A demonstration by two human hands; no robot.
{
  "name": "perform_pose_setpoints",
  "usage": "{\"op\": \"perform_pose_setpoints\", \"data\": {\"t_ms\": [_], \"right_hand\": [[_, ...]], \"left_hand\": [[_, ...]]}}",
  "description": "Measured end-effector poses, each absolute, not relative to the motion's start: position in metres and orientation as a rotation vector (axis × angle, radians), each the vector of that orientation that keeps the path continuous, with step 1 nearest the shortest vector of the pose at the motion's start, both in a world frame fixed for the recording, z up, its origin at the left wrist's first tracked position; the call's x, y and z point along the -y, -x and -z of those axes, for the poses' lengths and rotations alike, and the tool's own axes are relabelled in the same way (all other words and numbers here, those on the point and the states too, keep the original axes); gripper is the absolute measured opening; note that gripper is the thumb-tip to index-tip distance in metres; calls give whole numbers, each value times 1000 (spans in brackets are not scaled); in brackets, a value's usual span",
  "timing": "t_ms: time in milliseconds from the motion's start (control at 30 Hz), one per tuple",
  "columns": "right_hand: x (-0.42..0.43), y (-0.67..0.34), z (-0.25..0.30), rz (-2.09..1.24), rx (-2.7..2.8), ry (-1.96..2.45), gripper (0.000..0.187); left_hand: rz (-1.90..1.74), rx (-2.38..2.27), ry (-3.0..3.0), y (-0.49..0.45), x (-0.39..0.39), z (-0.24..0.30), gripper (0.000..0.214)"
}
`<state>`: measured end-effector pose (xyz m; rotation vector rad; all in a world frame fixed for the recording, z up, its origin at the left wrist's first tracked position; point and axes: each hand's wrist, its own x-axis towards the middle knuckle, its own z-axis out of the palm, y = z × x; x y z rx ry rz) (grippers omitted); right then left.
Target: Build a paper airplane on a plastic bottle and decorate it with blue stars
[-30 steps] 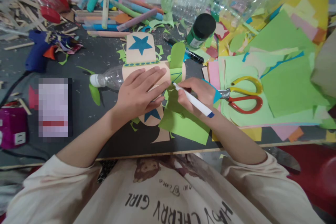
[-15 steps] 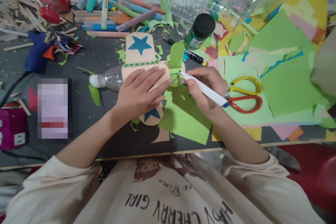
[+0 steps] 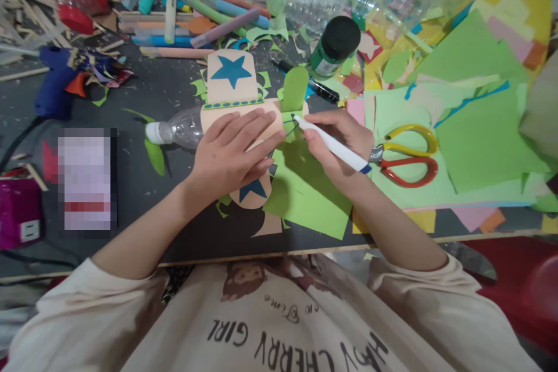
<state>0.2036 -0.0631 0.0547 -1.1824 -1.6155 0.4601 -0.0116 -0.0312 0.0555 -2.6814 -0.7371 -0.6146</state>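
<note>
A plastic bottle airplane (image 3: pixel 185 129) lies on its side, wrapped in peach paper, its white cap (image 3: pixel 159 133) and green leaf-shaped blades at the left. Blue stars mark its peach wings (image 3: pixel 232 90). My left hand (image 3: pixel 238 148) curves over the wrapped body, holding it against the table. In my right hand (image 3: pixel 342 142) is a white marker (image 3: pixel 335 145) with a blue end, pinched between thumb and fingers. Its tip meets the green paper band (image 3: pixel 293 118) at the tail, where a dark line shows. Above that band stands a green tail fin (image 3: pixel 296 88).
Beside my right hand lie scissors (image 3: pixel 407 178) on light green paper. A dark green jar (image 3: pixel 335 46) and a black pen (image 3: pixel 323 90) sit beyond the tail. Several markers (image 3: pixel 226 28), a blue glue gun (image 3: pixel 54 81) and a phone (image 3: pixel 87 180) are farther left.
The marker tip and my right hand have shifted slightly left along the green band. My left hand stays on the airplane's body. The view has shifted a little.
</note>
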Motion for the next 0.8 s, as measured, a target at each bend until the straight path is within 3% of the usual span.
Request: {"op": "perform_pose_setpoints", "data": {"t_ms": [567,800], "right_hand": [[68,-207,-63,-390,1880,1227,7],[68,-206,-60,-380,1711,1205,8]], "left_hand": [[678,848,2849,14,31,-52,38],[623,765,2737,14,32,-55,37]]}}
